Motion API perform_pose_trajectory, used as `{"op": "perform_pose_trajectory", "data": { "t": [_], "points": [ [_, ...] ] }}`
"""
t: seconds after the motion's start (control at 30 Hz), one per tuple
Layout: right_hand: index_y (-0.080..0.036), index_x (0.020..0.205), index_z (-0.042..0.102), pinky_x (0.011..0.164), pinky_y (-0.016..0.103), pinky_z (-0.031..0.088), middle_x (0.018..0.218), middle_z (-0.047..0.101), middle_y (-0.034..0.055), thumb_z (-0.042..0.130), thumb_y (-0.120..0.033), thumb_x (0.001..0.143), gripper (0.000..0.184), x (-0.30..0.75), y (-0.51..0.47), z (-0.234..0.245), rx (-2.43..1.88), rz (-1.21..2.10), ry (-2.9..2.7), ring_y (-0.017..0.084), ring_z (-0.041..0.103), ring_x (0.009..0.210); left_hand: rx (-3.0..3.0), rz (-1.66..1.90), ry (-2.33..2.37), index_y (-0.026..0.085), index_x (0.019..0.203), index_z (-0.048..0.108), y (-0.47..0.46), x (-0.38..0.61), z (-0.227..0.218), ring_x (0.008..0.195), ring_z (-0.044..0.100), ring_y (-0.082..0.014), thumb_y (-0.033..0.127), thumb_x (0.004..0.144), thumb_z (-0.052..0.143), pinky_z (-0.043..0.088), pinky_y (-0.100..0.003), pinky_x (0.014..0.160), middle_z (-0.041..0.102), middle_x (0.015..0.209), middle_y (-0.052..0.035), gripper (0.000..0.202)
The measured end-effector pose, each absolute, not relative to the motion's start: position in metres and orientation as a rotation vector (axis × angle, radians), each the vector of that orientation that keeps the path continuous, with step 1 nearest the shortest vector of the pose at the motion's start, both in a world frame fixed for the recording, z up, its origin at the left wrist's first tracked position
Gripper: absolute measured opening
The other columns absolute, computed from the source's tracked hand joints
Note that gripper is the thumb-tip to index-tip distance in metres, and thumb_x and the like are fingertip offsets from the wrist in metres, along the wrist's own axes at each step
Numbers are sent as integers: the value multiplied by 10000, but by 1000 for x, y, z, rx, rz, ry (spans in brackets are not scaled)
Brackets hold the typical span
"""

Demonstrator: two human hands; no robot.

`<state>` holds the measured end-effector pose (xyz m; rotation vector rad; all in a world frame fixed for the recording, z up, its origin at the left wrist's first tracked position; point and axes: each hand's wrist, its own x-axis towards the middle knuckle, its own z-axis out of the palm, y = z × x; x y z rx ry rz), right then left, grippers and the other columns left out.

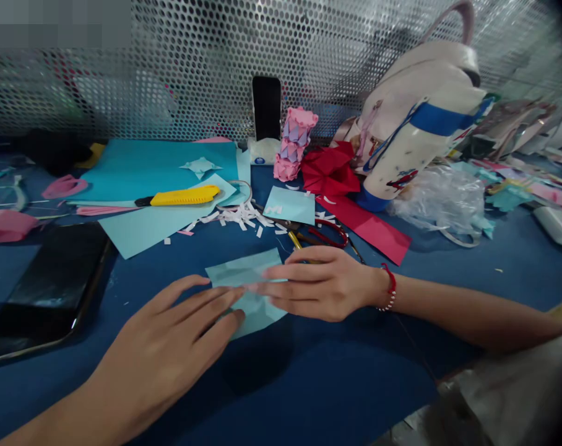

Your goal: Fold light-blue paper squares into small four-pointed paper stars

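Observation:
A light blue square of paper (262, 316) with crease lines lies in front of me, its lower edge slightly raised over a shadow on the blue table. My left hand (183, 334) reaches in from the lower left, fingers stretched out and apart, tips touching the paper's left part. From the right comes my right hand (322, 282), wearing a red beaded bracelet (389, 288). Its fingers are extended flat over the paper's right half, and they meet the left fingertips near the middle. Behind the right hand, scissors with red handles (330, 234) are partly covered.
A yellow cutter (184, 196) rests on blue paper sheets (155, 164) with a folded paper star (200, 166). White paper scraps (241, 215) lie behind my paper. A phone (49, 285) is at left. A white-and-blue bottle (415, 148) leans against a pale bag (402, 80).

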<state>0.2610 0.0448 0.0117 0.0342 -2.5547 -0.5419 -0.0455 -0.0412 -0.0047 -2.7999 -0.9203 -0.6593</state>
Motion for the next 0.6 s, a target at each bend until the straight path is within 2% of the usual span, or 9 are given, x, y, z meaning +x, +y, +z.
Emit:
{"op": "perform_pose_trajectory", "data": {
  "t": [0.1, 0.2, 0.33, 0.43, 0.5, 0.6],
  "points": [
    [-324, 1024, 768, 975, 280, 625, 1205, 856, -52, 558, -178, 1155, 288, 264, 47, 16, 128, -513, -2644, 121, 768, 1132, -2793, -635, -847, 248, 1315, 733, -39, -48, -9, 1213, 773, -218, 230, 1157, 467, 233, -389, 1386, 795, 1419, -27, 311],
    [-277, 977, 760, 872, 317, 609, 1044, 841, -32, 588, -180, 1149, 262, 263, 45, 17, 151, -428, -2663, 138, 746, 960, -2830, -588, -800, 253, 1315, 756, -34, -50, -10, 1237, 745, -202, 302, 1172, 481, 163, -354, 1403, 777, 1449, -14, 313],
    [-200, 977, 746, 781, 334, 524, 904, 791, -25, 617, -183, 1145, 213, 260, 45, 12, 88, -308, -2663, 141, 680, 798, -2838, -637, -822, 281, 1314, 765, -35, -52, -13, 1241, 717, -161, 358, 1208, 442, 181, -298, 1389, 785, 1433, 28, 348],
    [-193, 1014, 725, 755, 325, 463, 954, 792, -7, 576, -239, 1182, 229, 258, 47, 9, -45, -81, -2716, 143, 661, 806, -2839, -729, -964, 283, 1314, 762, -37, -58, -18, 1274, 702, -149, 388, 1222, 401, 206, -299, 1391, 797, 1403, 45, 388],
    [-184, 1030, 717, 764, 311, 451, 982, 783, 20, 536, -294, 1203, 273, 257, 49, 7, -203, 159, -2740, 148, 649, 830, -2878, -701, -896, 252, 1439, 707, -38, -65, -20, 1314, 687, -144, 309, 1211, 427, 221, -302, 1394, 782, 1431, 32, 366],
    [-168, 1005, 708, 770, 285, 454, 916, 737, 29, 511, -315, 1208, 319, 253, 50, 5, -411, 523, -2702, 157, 621, 830, -2898, -682, -849, 209, 1689, 488, -38, -71, -19, 1360, 661, -149, 235, 1194, 432, 249, -302, 1389, 751, 1477, 9, 499]
  ]
}}
